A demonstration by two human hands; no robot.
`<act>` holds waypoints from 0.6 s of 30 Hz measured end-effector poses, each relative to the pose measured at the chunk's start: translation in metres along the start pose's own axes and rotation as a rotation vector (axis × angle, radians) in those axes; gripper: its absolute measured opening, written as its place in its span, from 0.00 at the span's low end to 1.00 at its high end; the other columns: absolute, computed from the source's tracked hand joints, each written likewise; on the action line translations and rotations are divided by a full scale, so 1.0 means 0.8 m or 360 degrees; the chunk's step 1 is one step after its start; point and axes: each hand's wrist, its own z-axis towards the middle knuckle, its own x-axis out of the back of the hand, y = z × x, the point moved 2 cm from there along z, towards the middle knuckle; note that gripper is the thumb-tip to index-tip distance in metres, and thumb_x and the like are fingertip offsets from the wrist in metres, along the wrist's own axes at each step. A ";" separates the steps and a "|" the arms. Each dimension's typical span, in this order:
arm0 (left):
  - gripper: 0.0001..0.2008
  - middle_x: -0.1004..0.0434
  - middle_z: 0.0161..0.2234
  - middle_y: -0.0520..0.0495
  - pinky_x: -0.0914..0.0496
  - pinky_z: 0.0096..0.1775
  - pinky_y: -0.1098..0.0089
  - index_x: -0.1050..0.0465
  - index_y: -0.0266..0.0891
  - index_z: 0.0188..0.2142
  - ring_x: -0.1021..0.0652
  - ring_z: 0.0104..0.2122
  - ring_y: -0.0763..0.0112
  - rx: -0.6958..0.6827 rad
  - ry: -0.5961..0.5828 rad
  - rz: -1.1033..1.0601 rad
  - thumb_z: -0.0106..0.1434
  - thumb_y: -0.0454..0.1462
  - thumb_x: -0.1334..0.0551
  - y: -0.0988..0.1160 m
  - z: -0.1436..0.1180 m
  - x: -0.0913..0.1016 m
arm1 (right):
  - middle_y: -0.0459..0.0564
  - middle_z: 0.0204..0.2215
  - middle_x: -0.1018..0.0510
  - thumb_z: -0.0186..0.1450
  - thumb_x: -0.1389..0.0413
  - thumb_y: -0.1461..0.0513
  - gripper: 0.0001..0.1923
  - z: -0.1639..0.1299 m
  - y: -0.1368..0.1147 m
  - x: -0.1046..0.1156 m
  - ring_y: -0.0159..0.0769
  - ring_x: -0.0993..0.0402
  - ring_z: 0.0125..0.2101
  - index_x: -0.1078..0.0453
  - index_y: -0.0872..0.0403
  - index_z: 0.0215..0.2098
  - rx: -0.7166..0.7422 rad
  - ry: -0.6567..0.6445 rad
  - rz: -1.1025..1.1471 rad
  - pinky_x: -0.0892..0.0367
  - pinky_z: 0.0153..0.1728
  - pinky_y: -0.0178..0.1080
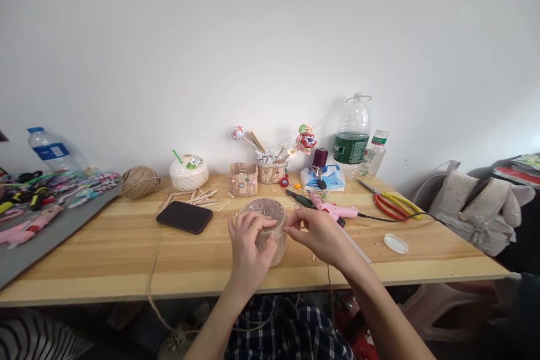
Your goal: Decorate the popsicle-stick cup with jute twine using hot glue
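Left hand (251,241) grasps the pot (280,251) and right hand (313,230) seems to pinch twine (329,287), which may slip if this grip loosens.

Your wooden table (198,256) carries the tub (265,207), a phone (184,217), twine ball (139,181), basket (242,181), glue gun (332,207), sticks (203,198), bottle (351,147) and tissue pack (331,180).

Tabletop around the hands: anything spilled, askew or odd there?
Yes, it looks untidy: loose wood pieces lie scattered behind the black phone, and a strand of twine drops over the front edge of the table rather than lying on top, so it could snag. No liquid spill shows.
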 end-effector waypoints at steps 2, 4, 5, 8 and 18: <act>0.05 0.24 0.35 0.49 0.45 0.53 0.49 0.29 0.43 0.30 0.29 0.43 0.57 0.0005 0.0018 -0.0007 0.55 0.32 0.41 -0.001 0.001 -0.001 | 0.45 0.23 0.23 0.56 0.44 0.67 0.05 0.001 0.000 -0.001 0.34 0.28 0.26 0.30 0.54 0.24 -0.0024 -0.0025 0.0015 0.39 0.28 0.34; 0.03 0.24 0.34 0.49 0.45 0.53 0.49 0.29 0.43 0.30 0.29 0.43 0.56 0.0014 0.0034 -0.0019 0.55 0.33 0.39 -0.002 0.001 -0.001 | 0.45 0.23 0.23 0.56 0.44 0.67 0.04 0.000 0.002 -0.003 0.34 0.28 0.26 0.30 0.54 0.24 -0.0030 -0.0028 0.0046 0.39 0.28 0.34; 0.03 0.24 0.34 0.49 0.45 0.53 0.49 0.29 0.43 0.30 0.29 0.43 0.56 0.0020 0.0039 -0.0029 0.55 0.33 0.39 -0.003 0.002 -0.001 | 0.45 0.24 0.23 0.57 0.44 0.66 0.04 0.000 0.004 -0.004 0.34 0.29 0.27 0.30 0.54 0.24 -0.0024 -0.0029 0.0071 0.39 0.29 0.34; 0.03 0.24 0.34 0.48 0.45 0.53 0.49 0.29 0.42 0.30 0.29 0.43 0.56 0.0029 0.0013 -0.0077 0.55 0.33 0.40 -0.010 0.005 0.003 | 0.45 0.24 0.24 0.59 0.43 0.63 0.05 -0.003 0.011 -0.008 0.32 0.30 0.26 0.30 0.54 0.25 0.0031 -0.0067 0.0184 0.39 0.28 0.33; 0.04 0.23 0.36 0.46 0.41 0.51 0.54 0.27 0.41 0.30 0.28 0.45 0.56 0.0013 -0.0187 -0.0279 0.53 0.34 0.39 -0.035 0.018 0.023 | 0.44 0.24 0.27 0.59 0.41 0.59 0.06 -0.005 0.028 -0.018 0.32 0.34 0.27 0.28 0.53 0.29 0.0133 0.0063 0.0402 0.41 0.28 0.33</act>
